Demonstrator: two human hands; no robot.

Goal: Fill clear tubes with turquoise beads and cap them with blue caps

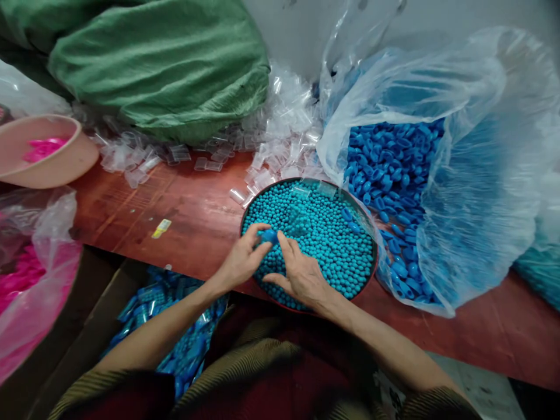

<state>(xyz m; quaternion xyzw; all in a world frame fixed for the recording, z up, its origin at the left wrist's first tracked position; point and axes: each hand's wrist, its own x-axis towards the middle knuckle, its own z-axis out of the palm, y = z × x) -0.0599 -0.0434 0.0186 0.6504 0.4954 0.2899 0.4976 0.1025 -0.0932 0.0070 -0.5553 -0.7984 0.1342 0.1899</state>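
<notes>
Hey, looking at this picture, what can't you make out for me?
All in the head view:
- Blue piece: partly hidden by the left hand.
- Pink bowl: cut off by the left edge.
- Yellow label: print too small.
- Whatever lies behind the green cloth: hidden by it.

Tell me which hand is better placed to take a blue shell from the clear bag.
Right, I'd judge: the right hand is nearer the clear bag and looks open, while the left hand pinches a blue piece.
</notes>
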